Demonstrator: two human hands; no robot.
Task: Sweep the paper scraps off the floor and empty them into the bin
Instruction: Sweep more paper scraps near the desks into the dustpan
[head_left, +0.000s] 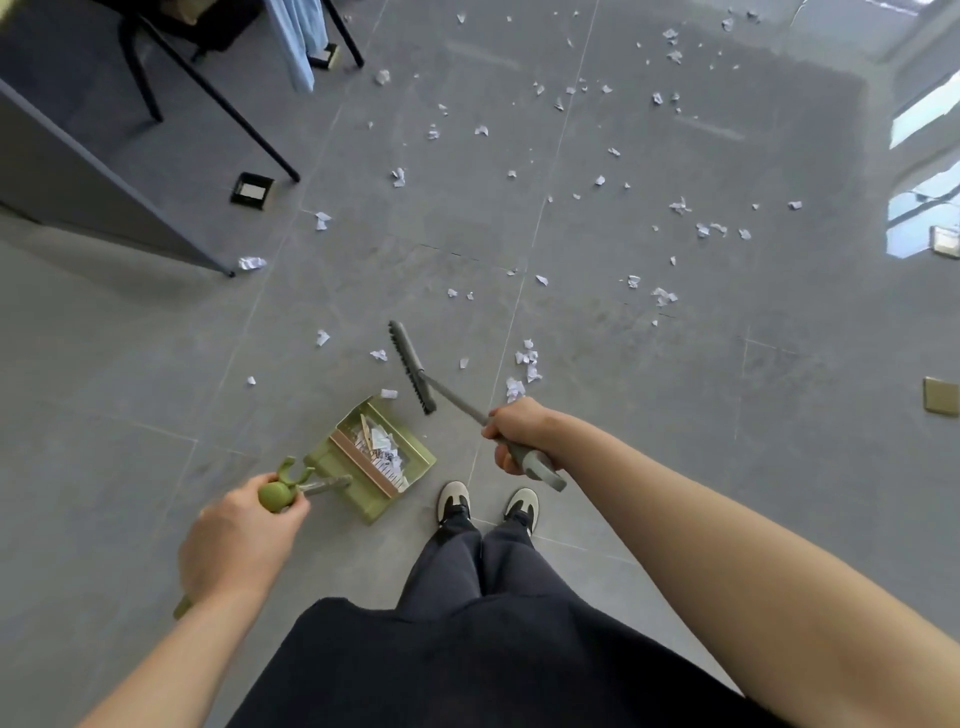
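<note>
— She's gripping the broom (415, 371) handle in her right hand (511, 434), fingers curling round it; her left hand (236, 540) is clutching the green plastic dustpan (376, 457) handle.

— Paper scraps (527, 358) are lying just beside the stiff bristles, more scattering toward the upper right.

— The glossy tile floor (675, 415) is slick; light crumpled bits could be skidding past the pan's lip.
</note>
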